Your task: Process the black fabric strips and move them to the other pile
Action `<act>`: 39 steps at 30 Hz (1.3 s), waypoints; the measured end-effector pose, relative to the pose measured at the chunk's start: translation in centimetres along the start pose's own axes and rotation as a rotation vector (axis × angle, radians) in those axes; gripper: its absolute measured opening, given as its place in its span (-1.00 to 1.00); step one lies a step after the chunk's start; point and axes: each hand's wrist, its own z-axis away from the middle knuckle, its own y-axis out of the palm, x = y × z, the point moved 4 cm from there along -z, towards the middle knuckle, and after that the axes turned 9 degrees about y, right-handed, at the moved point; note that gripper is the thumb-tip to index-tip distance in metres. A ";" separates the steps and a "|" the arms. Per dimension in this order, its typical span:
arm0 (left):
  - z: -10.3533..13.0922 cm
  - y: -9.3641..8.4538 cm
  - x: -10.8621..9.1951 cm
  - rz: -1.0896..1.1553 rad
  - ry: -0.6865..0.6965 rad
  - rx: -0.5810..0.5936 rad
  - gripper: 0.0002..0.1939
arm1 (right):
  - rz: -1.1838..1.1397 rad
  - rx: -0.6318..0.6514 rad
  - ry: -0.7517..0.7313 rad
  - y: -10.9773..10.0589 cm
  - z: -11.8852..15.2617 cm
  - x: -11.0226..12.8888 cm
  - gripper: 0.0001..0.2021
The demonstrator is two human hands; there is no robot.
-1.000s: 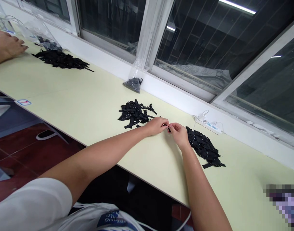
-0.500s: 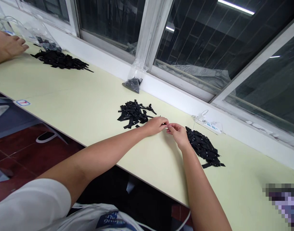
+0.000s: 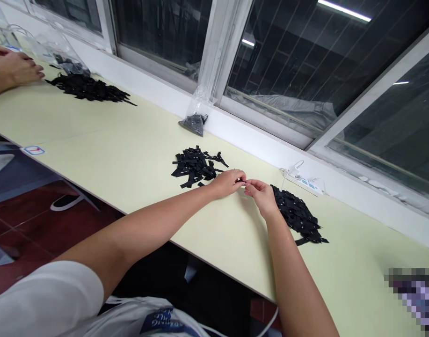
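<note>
Unmoved: black strip [image 3: 243, 181] between both hands' grip.

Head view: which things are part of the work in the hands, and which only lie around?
In the work: left hand, right hand, small black piece between fingertips, left pile, right pile.

Lying about: plastic bag, power strip, far pile, another person's hand.
</note>
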 end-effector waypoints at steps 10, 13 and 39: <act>0.2 0.5 0.4 0.058 -0.027 0.002 -0.89 | -0.012 -0.027 0.034 -0.3 0.0 -0.3 -0.55; 0.2 0.6 0.4 0.062 -0.020 0.024 -0.90 | -0.019 -0.026 0.045 -0.4 -0.1 -0.4 -0.53; 0.1 0.7 0.4 0.127 -0.023 -0.046 -0.95 | -0.100 0.001 0.071 0.1 0.3 0.3 -0.58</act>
